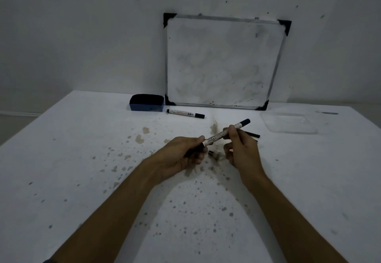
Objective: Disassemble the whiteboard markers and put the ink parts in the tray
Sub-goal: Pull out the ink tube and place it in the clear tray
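Both hands close on one marker [223, 133]: left hand [185, 153] grips the dark end, right hand [240, 147] pinches the barrel, likely to pull it apart. The tray [288, 122] waits empty at 2 o'clock.

Dim, flat, bluish-grey light; soft faint shadows beneath the forearms. Wide-angle bending curves the table [61, 159] edges; detail is slightly soft and noisy.

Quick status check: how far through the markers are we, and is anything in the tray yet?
Early. The clear tray looks empty. A black stick and small pieces lie by the hands, possibly from a marker already opened. In hand: left hand and right hand grip one marker, still assembled. Left: another marker untouched near the eraser.
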The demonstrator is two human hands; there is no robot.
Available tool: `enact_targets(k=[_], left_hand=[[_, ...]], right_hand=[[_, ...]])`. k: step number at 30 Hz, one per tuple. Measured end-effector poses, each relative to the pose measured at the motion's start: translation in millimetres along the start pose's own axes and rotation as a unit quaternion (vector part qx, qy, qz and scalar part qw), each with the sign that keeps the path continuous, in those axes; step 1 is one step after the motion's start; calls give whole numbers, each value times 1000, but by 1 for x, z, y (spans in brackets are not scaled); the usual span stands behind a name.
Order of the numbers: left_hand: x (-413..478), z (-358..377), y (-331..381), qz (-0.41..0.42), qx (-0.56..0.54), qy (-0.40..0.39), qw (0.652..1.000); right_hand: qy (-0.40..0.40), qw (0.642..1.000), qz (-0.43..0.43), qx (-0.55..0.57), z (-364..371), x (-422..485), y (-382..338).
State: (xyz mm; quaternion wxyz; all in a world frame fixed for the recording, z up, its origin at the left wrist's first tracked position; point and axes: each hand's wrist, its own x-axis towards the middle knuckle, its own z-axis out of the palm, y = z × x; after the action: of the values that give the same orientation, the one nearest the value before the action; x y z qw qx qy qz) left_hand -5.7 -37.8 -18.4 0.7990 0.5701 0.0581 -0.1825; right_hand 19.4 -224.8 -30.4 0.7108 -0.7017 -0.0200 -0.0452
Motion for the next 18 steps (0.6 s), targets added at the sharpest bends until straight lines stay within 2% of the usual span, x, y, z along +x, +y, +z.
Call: enact_targets(k=[5,7,9,11,14,18], left_hand=[[-1,-19,5,23,64,-4,998],[-1,-25,7,43,69,-4,997],[0,-28,7,67,71,16,995],[3,-28,4,94,74,45,992],[7,-22,0,130,103,81,983],[6,-13,-4,158,121,108,974]], right_hand=[[3,994,49,93,-4,7,3],[9,995,56,84,-8,11,3],[13,998,54,36,-12,14,2],[-13,997,9,-79,-15,13,2],[-34,955,-90,-280,-19,9,9],[-19,929,-136,-343,-19,4,13]])
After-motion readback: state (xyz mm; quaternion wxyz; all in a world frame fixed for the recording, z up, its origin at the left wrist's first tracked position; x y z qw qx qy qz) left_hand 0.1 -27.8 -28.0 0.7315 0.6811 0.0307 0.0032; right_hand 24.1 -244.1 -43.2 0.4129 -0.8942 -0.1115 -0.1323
